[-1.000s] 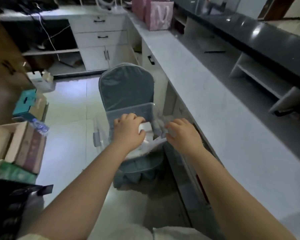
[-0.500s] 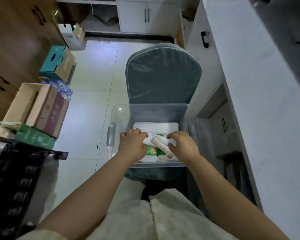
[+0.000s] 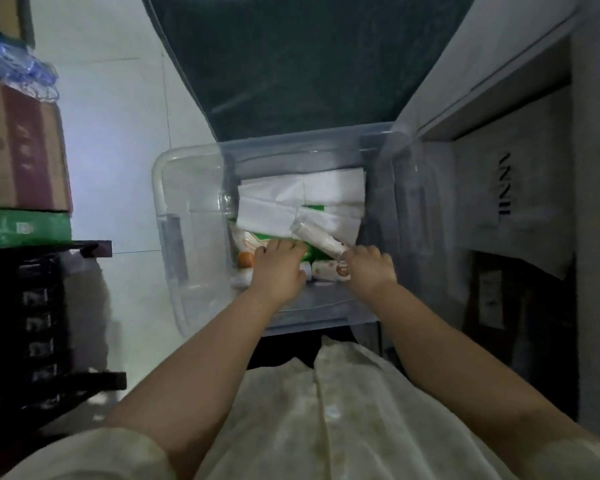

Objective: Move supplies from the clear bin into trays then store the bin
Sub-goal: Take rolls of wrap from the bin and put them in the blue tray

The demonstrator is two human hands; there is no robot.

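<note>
The clear bin [image 3: 167, 237] rests on a grey-blue chair [image 3: 291, 64] right in front of me. Inside lie white tissue packs [image 3: 291, 199], a green-and-white pack [image 3: 257, 239] and small bottles with orange marks [image 3: 245, 259]. My right hand [image 3: 369, 268] is inside the bin, closed on the lower end of a white tube [image 3: 317, 237] that tilts up to the left. My left hand [image 3: 279, 268] reaches into the bin beside it, fingers pressed down on the green pack; whether it grips anything is hidden.
Cardboard boxes [image 3: 21, 150] and a green box [image 3: 25, 226] are stacked at the left above a black crate [image 3: 21, 323]. A white counter front with a recess holding a grey bag [image 3: 520, 188] stands close on the right. Pale floor tiles [image 3: 118, 133] lie left of the chair.
My view has tipped down and closer to the bin. Both hands have gone deeper into it, and the right hand has kept hold of the white tube.
</note>
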